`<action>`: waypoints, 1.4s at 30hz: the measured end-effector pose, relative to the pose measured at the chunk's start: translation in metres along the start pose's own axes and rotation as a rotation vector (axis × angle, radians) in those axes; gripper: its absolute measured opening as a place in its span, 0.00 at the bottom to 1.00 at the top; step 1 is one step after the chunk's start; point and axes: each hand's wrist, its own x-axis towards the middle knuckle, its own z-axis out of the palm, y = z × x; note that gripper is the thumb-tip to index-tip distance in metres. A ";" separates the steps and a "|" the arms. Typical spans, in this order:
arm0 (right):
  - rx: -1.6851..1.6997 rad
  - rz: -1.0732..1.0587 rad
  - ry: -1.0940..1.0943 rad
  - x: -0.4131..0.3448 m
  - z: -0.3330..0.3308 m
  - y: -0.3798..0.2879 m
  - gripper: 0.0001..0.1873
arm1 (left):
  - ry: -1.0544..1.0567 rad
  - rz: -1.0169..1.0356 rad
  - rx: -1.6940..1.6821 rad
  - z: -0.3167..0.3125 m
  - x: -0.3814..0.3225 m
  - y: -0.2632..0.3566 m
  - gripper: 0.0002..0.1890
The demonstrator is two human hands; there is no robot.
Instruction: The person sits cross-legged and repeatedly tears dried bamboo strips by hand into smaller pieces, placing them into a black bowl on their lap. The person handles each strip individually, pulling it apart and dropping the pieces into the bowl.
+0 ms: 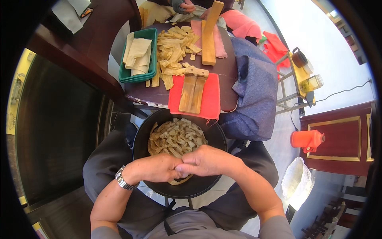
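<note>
My left hand [159, 168], with a metal-banded watch on its wrist, meets my right hand [206, 161] over a round black pan [216, 143]. The fingertips of both hands come together, thumbs against fingers. A small pale bit shows beneath them, but the fingers hide most of what lies between. Inside the pan, just beyond my hands, is a heap of short, pale tan folded strips [177, 136], like dried husk or leaf. Some strips disappear beneath my hands. The pan sits between my knees.
A dark table [143, 94] bears loose tan strips [176, 44], stacked green trays [153, 56] with folded sheets, and a grooved wooden block [192, 92] on red cloth [215, 98]. Wooden bars [209, 44] rest near another person's hands [186, 6]. An orange-red flask [304, 140] stands at right.
</note>
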 end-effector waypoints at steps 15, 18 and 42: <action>-0.127 -0.045 0.200 -0.012 -0.026 -0.026 0.19 | 0.176 0.040 -0.142 -0.034 -0.023 -0.007 0.12; -0.088 -0.042 0.344 -0.009 -0.040 -0.024 0.14 | 0.304 0.142 -0.386 -0.043 -0.017 0.001 0.10; -0.724 0.114 0.742 0.021 -0.063 0.040 0.06 | 1.090 0.138 0.339 -0.076 0.067 0.009 0.07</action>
